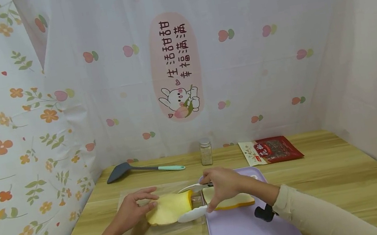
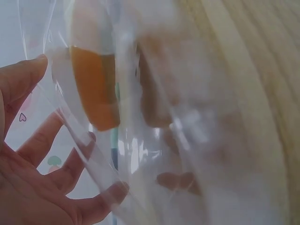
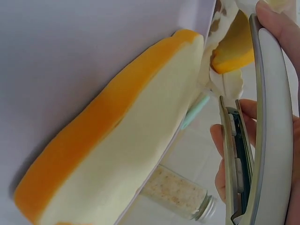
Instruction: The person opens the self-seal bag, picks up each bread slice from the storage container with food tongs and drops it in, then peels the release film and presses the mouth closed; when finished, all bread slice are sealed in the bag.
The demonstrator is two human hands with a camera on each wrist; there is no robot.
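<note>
My right hand grips a pair of white tongs, thumb on one arm and fingers on the other. Their scalloped tips point left and straddle the near end of a yellow-crusted bread slice, spread apart along its sides. This slice lies in a clear plastic bag. My left hand is at the slice's left end, fingers spread and overlapping the film in the left wrist view. A second bread slice lies on the lilac tray, under my right hand.
Along the back of the wooden table lie a spatula with a mint handle and a red-and-white spice packet. Between them stands a glass jar with a metal lid. A patterned curtain hangs behind.
</note>
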